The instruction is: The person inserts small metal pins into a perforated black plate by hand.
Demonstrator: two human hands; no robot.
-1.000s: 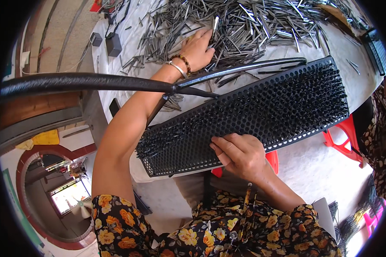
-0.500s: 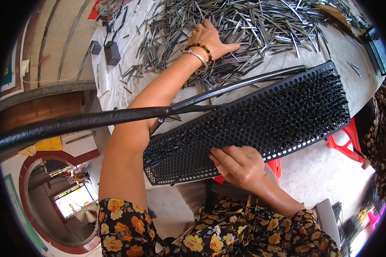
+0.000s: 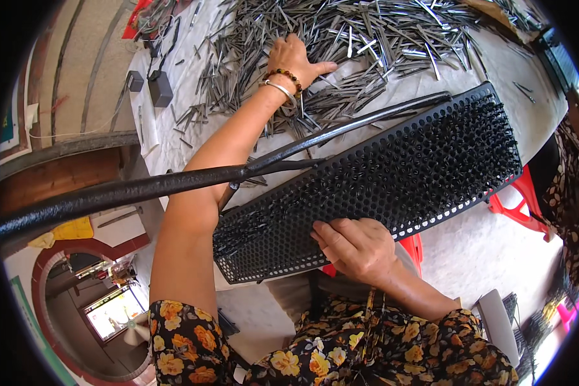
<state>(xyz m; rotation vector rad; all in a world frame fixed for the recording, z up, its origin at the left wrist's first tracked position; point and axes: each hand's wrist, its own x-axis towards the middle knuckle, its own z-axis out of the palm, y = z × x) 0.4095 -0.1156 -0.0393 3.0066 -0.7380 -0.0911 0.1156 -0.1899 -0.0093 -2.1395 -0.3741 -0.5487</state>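
Observation:
A long black perforated board (image 3: 289,241) lies slanted across the table's near side. Dark bristle-like pieces (image 3: 444,151) stand thickly in its holes, mostly toward the right end. My right hand (image 3: 360,249) is over its near edge, fingers bent together against the holes; whatever is between them is hidden. My left hand (image 3: 296,64) reaches past the board, thumb stretched out and fingers on a heap of thin dark metal strips (image 3: 373,32). Its wrist wears a beaded bracelet and a silvery bangle. A black forked metal bar (image 3: 174,182) crosses above my left forearm and meets the board's far edge.
A white sheet (image 3: 174,145) covers the table. Small black boxes with cables (image 3: 160,90) lie at its left. A dark rectangular object (image 3: 556,58) is at the far right. Red stool parts (image 3: 518,206) show below the board. Someone in patterned clothing (image 3: 563,186) is at right.
The view has shifted slightly. My left hand is still on the strips with the thumb out, and my right hand keeps its place on the board.

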